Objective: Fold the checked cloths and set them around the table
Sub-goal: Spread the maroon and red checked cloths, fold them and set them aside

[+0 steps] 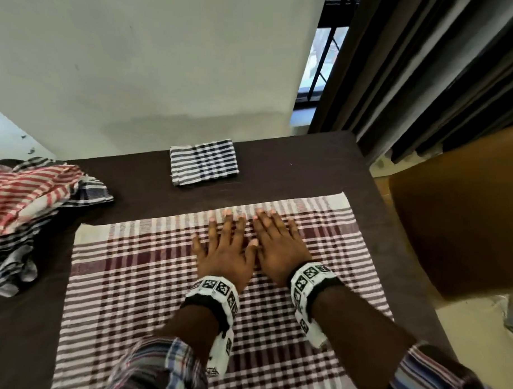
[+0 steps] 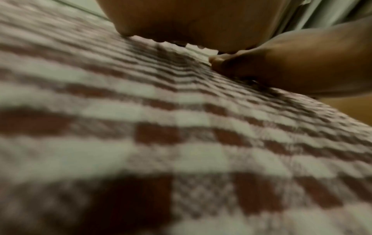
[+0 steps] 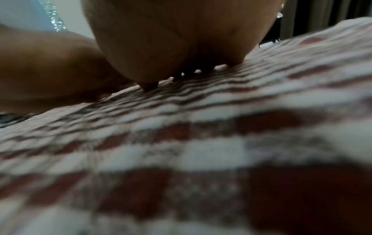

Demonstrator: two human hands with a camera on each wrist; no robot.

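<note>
Head view shows the left hand [image 1: 222, 253] and right hand [image 1: 280, 246] side by side, fingers straight and gripping nothing, pressing the maroon cloth [image 1: 136, 285] flat, probably smoothing it for folding, with a folded cloth [image 1: 203, 162] beyond the fingertips and no readable writing anywhere.
</note>
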